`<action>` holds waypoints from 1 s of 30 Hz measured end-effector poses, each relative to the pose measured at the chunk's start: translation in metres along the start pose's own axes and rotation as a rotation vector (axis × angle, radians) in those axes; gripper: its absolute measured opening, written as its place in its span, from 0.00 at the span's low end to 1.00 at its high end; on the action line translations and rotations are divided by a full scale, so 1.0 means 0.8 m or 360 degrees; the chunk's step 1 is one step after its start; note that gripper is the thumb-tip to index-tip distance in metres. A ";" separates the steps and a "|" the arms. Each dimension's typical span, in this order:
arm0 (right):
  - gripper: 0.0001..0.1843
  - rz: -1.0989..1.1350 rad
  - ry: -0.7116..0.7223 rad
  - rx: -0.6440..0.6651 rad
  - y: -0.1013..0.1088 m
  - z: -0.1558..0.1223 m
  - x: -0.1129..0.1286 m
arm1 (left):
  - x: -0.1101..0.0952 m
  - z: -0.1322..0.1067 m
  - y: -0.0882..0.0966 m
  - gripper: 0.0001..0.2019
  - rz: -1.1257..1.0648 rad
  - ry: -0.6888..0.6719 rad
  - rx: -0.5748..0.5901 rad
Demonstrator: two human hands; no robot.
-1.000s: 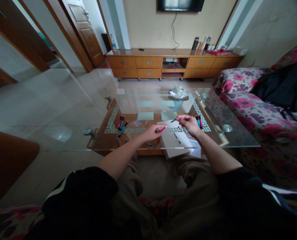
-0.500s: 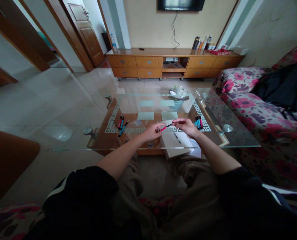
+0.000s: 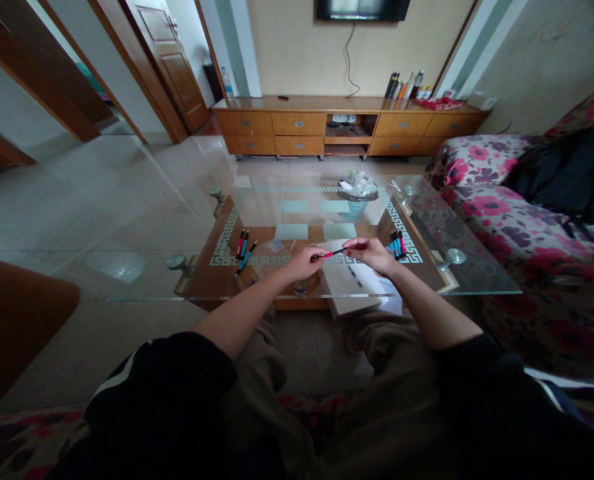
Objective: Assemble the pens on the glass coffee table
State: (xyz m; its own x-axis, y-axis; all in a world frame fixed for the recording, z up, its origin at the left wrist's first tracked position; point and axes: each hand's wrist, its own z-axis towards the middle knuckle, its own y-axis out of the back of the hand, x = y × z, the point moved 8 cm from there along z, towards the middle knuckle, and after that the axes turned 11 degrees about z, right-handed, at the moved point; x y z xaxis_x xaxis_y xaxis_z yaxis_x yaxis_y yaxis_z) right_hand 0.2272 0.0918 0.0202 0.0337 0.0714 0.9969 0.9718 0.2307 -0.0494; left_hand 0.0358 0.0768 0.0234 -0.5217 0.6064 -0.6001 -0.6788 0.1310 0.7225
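In the head view a red and black pen (image 3: 333, 254) is held level over the glass coffee table (image 3: 477, 275). My left hand (image 3: 303, 263) has its fingers closed round the pen's left end. My right hand (image 3: 373, 255) pinches the black right end between thumb and fingertips. To the left of my hands, several red, blue and black pens (image 3: 245, 252) lie on the glass. Another group of pens (image 3: 398, 245) lies just beyond my right hand. A white box (image 3: 349, 303) shows below the hands, with a dark pen-shaped mark on its top.
Under the far part of the glass is a waste basket (image 3: 354, 208) filled with plastic. A small round object (image 3: 301, 289) sits near the front edge. The flowered sofa (image 3: 481, 167) with a black bag (image 3: 571, 170) stands to the right; a wooden TV cabinet (image 3: 299, 125) lines the wall.
The pen lies slightly flatter, and its dark part looks longer between my hands. My right hand has shifted very slightly left. The pens on the table have not moved.
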 end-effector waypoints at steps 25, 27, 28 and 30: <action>0.27 -0.0946 0.0388 0.0154 -0.019 -0.003 0.022 | -0.002 0.000 0.007 0.12 0.0086 -0.0017 -0.0039; 0.27 -0.0937 0.0352 0.0137 -0.018 -0.003 0.020 | 0.000 0.000 0.006 0.13 0.0089 -0.0011 -0.0040; 0.24 -0.0925 0.0330 0.0118 -0.017 -0.003 0.019 | 0.001 0.000 0.006 0.13 0.0089 -0.0004 -0.0035; 0.20 -0.0911 0.0303 0.0092 -0.015 -0.003 0.019 | 0.002 0.000 0.005 0.12 0.0088 0.0006 -0.0023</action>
State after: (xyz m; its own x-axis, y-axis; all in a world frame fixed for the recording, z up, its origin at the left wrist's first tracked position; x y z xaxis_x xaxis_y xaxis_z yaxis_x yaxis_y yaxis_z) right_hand 0.2164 0.0875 0.0364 -0.4443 -0.2531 0.8594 0.8338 0.2340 0.5000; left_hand 0.0326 0.0784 0.0256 -0.5605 0.6095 -0.5606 -0.6562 0.0861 0.7497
